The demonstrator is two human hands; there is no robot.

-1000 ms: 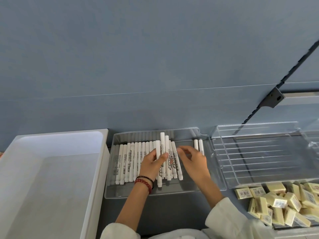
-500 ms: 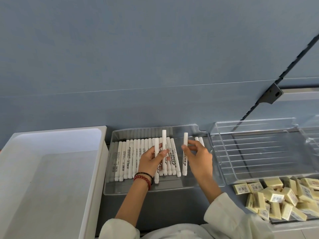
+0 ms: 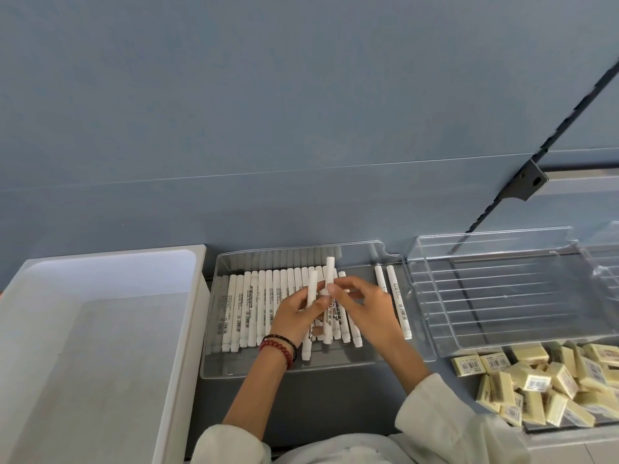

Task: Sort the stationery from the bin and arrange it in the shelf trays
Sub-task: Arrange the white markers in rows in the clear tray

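A clear shelf tray [image 3: 303, 372] holds a row of white markers [image 3: 254, 306] lying side by side, with two more markers [image 3: 395, 298] apart at its right end. Over the row, my left hand [image 3: 294, 318] grips a few white markers; one of them [image 3: 311, 293] sticks up past the fingers and down toward the wrist. My right hand [image 3: 370, 311] meets it from the right. Its thumb and forefinger pinch a raised marker [image 3: 330, 271] beside the left hand's bunch.
A large white bin [image 3: 100, 329] stands to the left of the marker tray. Right of it is a clear ribbed tray [image 3: 502, 296] with nothing in it. Several yellow erasers [image 3: 536, 380] fill a tray at the lower right. A blue wall panel rises behind.
My right hand held one marker apart to the right; it has come back left and now meets the left hand's bunch. The left hand has barely moved.
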